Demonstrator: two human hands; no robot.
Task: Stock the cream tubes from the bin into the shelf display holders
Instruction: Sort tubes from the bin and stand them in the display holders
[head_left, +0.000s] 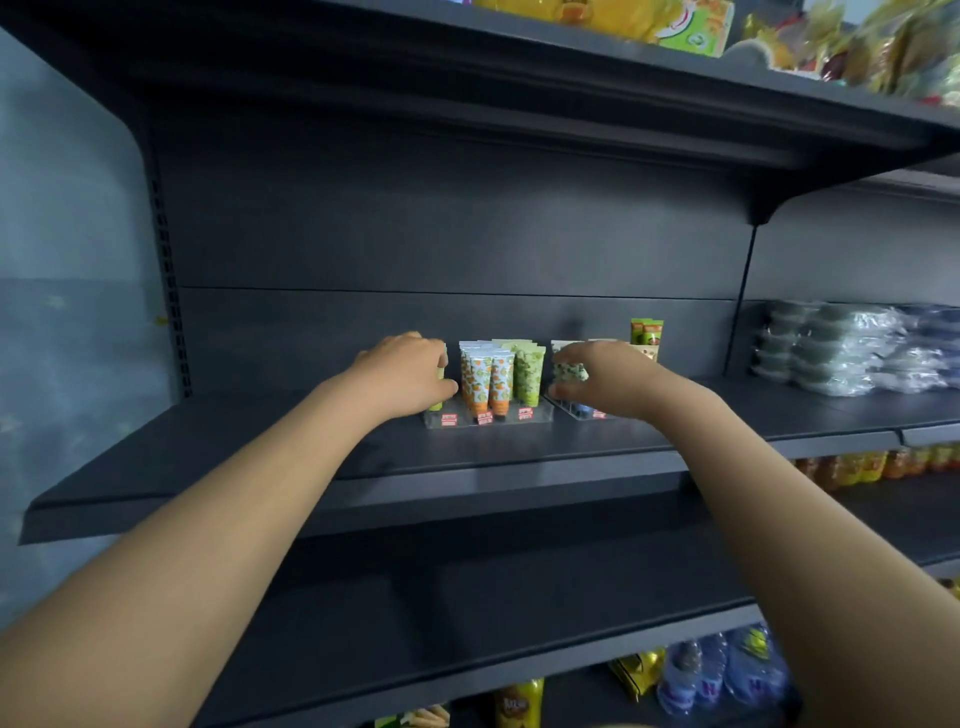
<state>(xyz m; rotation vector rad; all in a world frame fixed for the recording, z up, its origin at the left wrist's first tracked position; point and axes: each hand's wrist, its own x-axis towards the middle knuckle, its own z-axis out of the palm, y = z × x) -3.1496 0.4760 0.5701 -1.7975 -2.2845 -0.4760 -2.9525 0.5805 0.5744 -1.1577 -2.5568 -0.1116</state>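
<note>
Head view: the fingers (442, 357) of our left hand (410, 371) curl round a lime-green tube (438, 401), held upright with its cap down over the clear holder (485, 420) just below them. The fingers (563, 357) of our right hand (608, 376) pinch a green-patterned tube (570, 373) above a second holder (582, 413). Between the two thumbs stand rows of orange-printed tubes (488, 382) and leafy green tubes (529, 376). The bin is out of view. We judge the main risk is a knuckle brushing those standing rows and toppling them, or a cap missing its slot so the tube tips. We cannot tell whether either cap is seated. Pressing down could also slide a holder along the dark shelf (260, 447).
</note>
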